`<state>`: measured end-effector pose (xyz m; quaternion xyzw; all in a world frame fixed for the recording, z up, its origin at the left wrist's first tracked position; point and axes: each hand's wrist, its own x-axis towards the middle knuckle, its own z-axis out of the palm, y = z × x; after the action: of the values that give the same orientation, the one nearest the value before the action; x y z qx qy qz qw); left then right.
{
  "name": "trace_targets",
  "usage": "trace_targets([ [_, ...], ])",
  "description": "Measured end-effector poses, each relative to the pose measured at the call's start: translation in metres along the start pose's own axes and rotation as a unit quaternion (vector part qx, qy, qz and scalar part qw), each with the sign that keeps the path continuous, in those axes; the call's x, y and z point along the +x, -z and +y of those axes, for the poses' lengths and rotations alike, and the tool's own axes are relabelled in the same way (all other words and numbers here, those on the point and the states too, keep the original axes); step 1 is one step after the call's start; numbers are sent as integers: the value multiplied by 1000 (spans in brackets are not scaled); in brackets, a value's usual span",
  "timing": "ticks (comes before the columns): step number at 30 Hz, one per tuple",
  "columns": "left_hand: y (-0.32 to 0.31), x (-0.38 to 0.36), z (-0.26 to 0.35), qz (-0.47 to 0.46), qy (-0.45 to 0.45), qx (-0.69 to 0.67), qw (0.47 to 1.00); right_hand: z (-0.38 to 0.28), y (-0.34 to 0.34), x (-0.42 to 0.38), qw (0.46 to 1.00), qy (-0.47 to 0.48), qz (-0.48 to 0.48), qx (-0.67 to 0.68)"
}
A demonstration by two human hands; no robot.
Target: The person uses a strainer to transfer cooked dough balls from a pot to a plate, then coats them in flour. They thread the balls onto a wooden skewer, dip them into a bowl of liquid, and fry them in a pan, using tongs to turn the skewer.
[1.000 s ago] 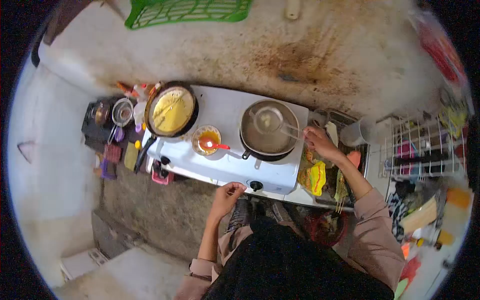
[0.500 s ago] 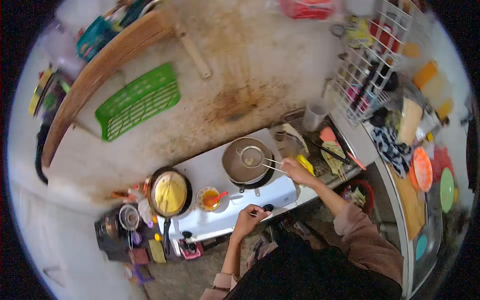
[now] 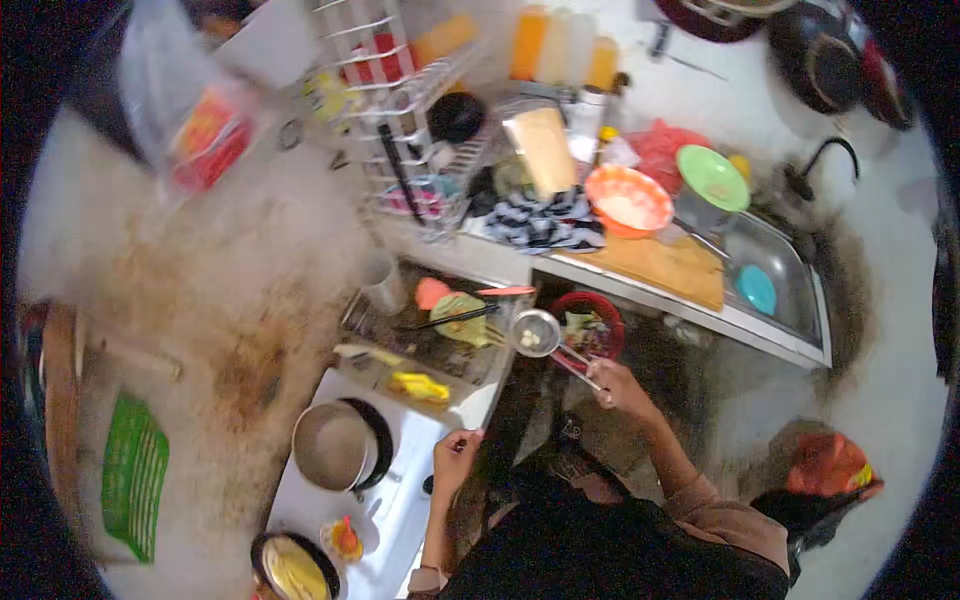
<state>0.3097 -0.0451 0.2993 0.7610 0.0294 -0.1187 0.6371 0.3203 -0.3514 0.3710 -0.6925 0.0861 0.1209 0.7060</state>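
My right hand is closed around the long wire handle of a small mesh strainer. A few pale bits lie in the strainer, which is over the near-left rim of a red bin holding scraps. Near the front edge of the white stove, my left hand is closed, fingers curled; what they hold, if anything, is hidden. Left of that hand a pot stands on the stove. A small bowl with orange-yellow contents and a red spoon sits beside a pan of yellow food.
Beyond the stove, a counter bears a yellow packet, a clear cup and a green ladle-like item. To the right are a cutting board, an orange bowl and a sink. A white wire rack stands behind.
The view has swung to the right. My right hand has carried the strainer from above the pot to the red bin. My left hand has come away from the stove knob.
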Motion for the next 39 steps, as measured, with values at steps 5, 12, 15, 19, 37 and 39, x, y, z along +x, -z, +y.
trace_targets([
  [5, -64, 50, 36, -4, -65, -26, 998, -37, 91, -32, 980, 68, 189, 8],
  [12, -170, 102, 86, -81, -55, -40, 994, -102, 289, 16, 921, 171, 323, -137],
  [15, -215, 127, 88, -84, -85, -24, 993, -122, 353, 58, 801, 311, 387, -334],
  [19, -270, 146, 114, -83, -78, -18, 993, -155, 367, 64, 679, 259, 393, -563],
  [37, -337, 177, 185, -96, -147, 61, 983, -104, 398, 7, 879, 178, 217, -387],
  [39, -335, 188, 168, -103, -152, 69, 981, -79, 401, 3, 847, 218, 168, -454],
])
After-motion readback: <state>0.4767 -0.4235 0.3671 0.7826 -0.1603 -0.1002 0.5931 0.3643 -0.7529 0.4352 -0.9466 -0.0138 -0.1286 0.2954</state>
